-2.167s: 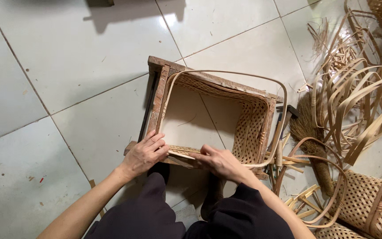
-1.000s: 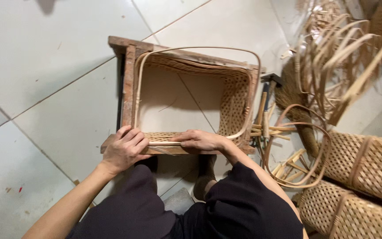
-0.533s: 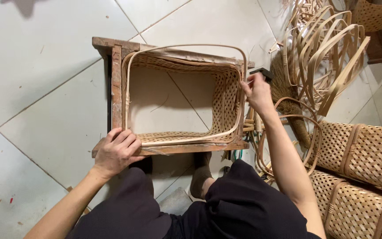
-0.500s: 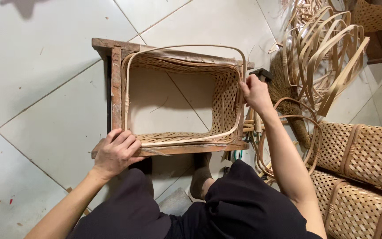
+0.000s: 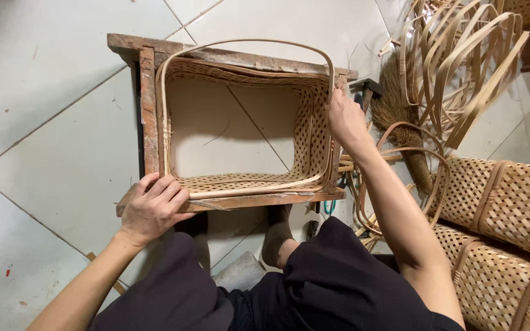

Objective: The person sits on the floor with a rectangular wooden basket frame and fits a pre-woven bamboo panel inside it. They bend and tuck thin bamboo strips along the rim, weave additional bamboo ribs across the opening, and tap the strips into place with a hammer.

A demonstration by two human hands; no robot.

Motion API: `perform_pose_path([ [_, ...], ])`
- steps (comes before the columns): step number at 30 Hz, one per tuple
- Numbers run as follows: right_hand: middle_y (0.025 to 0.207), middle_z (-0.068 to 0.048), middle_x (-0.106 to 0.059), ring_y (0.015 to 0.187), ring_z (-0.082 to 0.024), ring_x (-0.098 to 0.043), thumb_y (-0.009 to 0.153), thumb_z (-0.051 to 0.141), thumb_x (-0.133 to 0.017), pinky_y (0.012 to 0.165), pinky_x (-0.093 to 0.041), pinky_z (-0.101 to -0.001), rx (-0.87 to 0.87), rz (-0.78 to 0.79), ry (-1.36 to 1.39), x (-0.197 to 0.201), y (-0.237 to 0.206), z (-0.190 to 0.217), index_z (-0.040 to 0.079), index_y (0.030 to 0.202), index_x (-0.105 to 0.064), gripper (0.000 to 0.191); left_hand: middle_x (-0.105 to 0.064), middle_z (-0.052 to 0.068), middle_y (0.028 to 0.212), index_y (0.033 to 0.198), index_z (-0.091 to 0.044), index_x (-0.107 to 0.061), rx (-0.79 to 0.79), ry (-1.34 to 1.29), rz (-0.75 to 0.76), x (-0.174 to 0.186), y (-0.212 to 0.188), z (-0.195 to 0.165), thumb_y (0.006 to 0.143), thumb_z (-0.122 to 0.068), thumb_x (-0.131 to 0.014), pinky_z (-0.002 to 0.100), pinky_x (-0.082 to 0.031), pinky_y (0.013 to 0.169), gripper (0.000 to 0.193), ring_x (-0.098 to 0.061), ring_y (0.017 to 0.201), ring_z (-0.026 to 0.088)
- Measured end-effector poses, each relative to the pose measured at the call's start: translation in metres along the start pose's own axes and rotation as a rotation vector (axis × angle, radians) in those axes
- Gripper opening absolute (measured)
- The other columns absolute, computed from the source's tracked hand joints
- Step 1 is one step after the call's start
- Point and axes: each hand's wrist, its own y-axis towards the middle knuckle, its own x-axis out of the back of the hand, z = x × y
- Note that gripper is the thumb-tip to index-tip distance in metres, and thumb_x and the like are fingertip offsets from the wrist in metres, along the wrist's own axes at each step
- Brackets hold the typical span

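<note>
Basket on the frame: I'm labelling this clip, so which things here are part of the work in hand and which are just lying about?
In hand:
- woven basket
- wooden frame around it
- rim strip looped over the top
- left hand on the frame's near corner
- right hand on the basket's right side

Lying about:
- loose strips
- brush
- finished baskets
- hammer

Even bright overhead light, soft shadows (sharp focus, slight wide-angle bend).
</note>
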Motion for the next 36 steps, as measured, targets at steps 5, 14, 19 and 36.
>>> perform_pose_path([
  [5,0.071,-0.024,-0.067,0.062,-0.039,-0.070,0.106,0.019,-0.049,0.053,-0.056,-0.0487,0.044,0.052,-0.205,0.009,-0.008,0.001,-0.004,0.100,-0.054,0.024,-0.067,-0.002,0.102,0.100,-0.017,-0.070,0.007,-0.003,0.024,0.003,0.000,-0.002,0.069,-0.061,-0.075,0.041,-0.039,0.108,0.054,-0.061,0.111,0.015],
  [14,0.113,-0.013,-0.068,0.106,-0.023,-0.063,0.097,0.047,-0.061,0.092,-0.054,-0.0430,0.413,0.255,-0.335,0.052,-0.113,0.029,0.007,0.111,-0.063,0.042,-0.067,0.000,0.102,0.097,-0.016,-0.069,0.020,-0.019,0.010,0.006,0.001,-0.003,0.066,-0.055,-0.079,0.041,-0.039,0.107,0.051,-0.061,0.112,0.016],
  [19,0.130,-0.015,-0.063,0.134,-0.029,-0.050,0.085,0.036,-0.068,0.119,-0.032,-0.0478,0.663,0.016,-0.207,0.020,-0.176,0.027,0.001,0.131,-0.057,0.059,-0.068,-0.001,0.100,0.093,-0.015,-0.070,0.018,-0.008,-0.016,0.005,-0.001,-0.005,0.066,-0.056,-0.079,0.042,-0.039,0.107,0.050,-0.062,0.110,0.016],
  [36,0.127,-0.004,-0.068,0.135,-0.019,-0.053,0.085,0.023,-0.072,0.118,-0.033,-0.0411,0.506,-0.150,-0.204,-0.036,-0.201,0.005,0.012,0.123,-0.067,0.040,-0.064,-0.003,0.096,0.098,-0.017,-0.067,-0.016,0.074,-0.050,0.003,-0.004,-0.007,0.065,-0.061,-0.080,0.041,-0.040,0.106,0.056,-0.061,0.106,0.016],
])
